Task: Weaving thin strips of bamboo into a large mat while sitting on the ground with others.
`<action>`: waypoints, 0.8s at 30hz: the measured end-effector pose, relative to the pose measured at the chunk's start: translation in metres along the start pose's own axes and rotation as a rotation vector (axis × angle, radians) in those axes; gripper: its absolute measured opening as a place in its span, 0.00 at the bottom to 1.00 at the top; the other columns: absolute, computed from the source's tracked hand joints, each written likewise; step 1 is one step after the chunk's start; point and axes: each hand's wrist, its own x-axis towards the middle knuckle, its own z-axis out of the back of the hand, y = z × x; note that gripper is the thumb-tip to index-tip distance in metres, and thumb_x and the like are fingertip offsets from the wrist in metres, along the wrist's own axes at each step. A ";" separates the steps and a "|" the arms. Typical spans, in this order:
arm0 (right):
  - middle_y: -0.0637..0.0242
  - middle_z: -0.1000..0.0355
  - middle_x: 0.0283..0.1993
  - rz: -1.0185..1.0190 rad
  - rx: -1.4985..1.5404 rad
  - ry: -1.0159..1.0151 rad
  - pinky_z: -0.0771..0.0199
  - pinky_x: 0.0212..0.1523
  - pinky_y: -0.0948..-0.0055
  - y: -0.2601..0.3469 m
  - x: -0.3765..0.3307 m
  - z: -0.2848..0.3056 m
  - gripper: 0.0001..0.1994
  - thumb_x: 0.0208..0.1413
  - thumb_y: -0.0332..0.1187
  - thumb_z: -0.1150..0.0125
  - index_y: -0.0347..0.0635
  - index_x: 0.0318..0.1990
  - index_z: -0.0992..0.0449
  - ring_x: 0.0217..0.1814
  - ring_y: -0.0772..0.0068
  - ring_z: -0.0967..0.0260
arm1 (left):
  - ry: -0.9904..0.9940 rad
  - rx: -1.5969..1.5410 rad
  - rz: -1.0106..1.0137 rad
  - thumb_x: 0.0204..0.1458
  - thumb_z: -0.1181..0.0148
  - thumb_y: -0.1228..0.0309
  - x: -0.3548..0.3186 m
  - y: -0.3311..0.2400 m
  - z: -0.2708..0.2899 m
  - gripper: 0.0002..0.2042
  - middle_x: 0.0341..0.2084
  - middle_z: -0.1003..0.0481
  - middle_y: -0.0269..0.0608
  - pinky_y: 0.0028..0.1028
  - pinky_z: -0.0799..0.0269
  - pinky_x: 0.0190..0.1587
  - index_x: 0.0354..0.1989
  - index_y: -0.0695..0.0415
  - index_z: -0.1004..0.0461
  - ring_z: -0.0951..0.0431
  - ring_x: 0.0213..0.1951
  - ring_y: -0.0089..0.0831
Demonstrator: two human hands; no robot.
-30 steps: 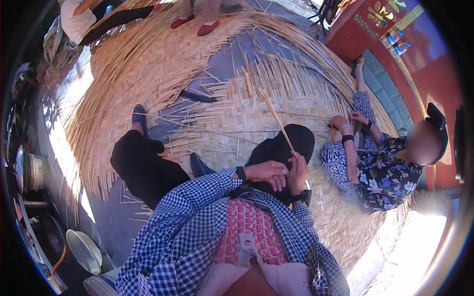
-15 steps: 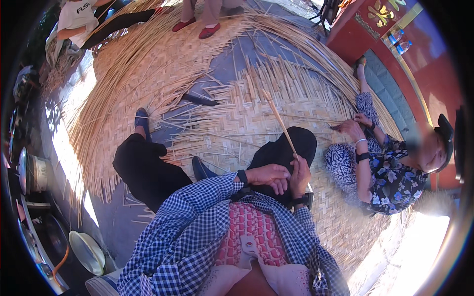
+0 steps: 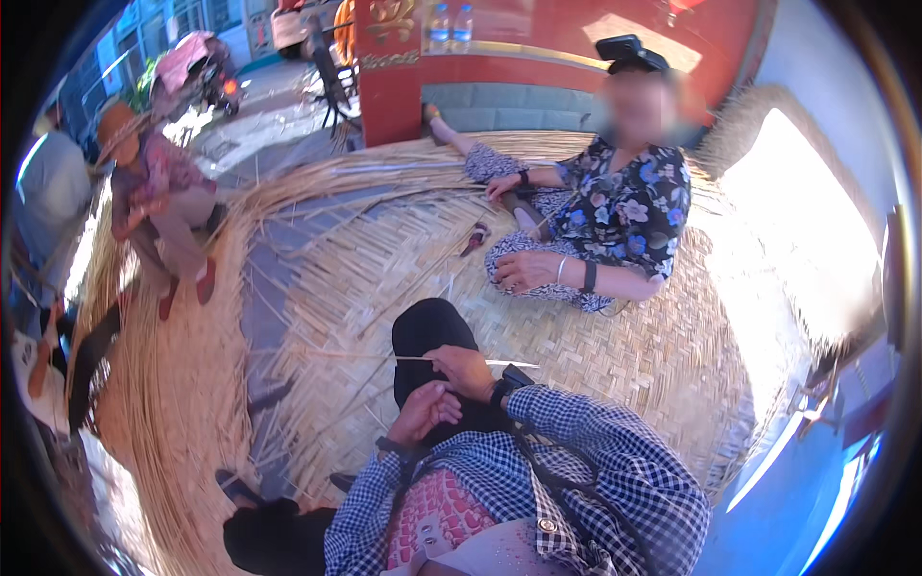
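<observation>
In my right hand [image 3: 463, 372] is a thin, pale split reed strip [image 3: 384, 357], pinched in the fingers. It lies crosswise over my black-trousered knee [image 3: 432, 326], with a short end sticking out to the right past the hand. My left hand [image 3: 424, 413] hangs just below and to the left, fingers loosely bent and apart from the strip, nothing visible in them. Beneath and around me spreads a large woven reed mat [image 3: 615, 346] in a zigzag weave, its left side ending in loose, unwoven strips [image 3: 317, 278].
A person in a flowered shirt [image 3: 624, 202] sits on the mat at the far right, near a small dark tool [image 3: 474, 238]. Another person in a hat [image 3: 158, 187] sits at the left. Long reed bundles [image 3: 365, 173] edge the mat. A red wall [image 3: 538, 86] stands behind.
My view has swung to the right, bringing the seated person and red wall nearer the middle. The strip, earlier pointing up and away, now lies crosswise in my right hand.
</observation>
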 end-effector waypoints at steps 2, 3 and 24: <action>0.64 0.26 0.37 -0.049 -0.047 -0.006 0.25 0.40 0.65 -0.002 -0.005 0.013 0.19 0.50 0.27 0.37 0.43 0.52 0.27 0.41 0.61 0.25 | 0.059 0.015 0.040 0.69 0.56 0.64 0.009 -0.008 -0.008 0.15 0.34 0.21 0.50 0.34 0.18 0.38 0.52 0.64 0.32 0.17 0.35 0.39; 0.63 0.26 0.38 -0.065 -0.060 -0.036 0.24 0.41 0.65 -0.007 -0.009 0.021 0.19 0.50 0.27 0.37 0.42 0.51 0.26 0.41 0.60 0.25 | 0.106 0.028 0.049 0.69 0.56 0.64 0.021 -0.009 -0.012 0.15 0.35 0.21 0.50 0.34 0.18 0.39 0.52 0.64 0.32 0.17 0.35 0.39; 0.63 0.25 0.37 -0.012 -0.078 -0.121 0.23 0.40 0.66 0.001 -0.018 0.011 0.16 0.50 0.25 0.40 0.44 0.49 0.24 0.39 0.61 0.24 | 0.062 0.033 0.070 0.68 0.55 0.64 0.007 -0.009 -0.021 0.15 0.36 0.21 0.48 0.32 0.19 0.40 0.52 0.64 0.32 0.17 0.37 0.38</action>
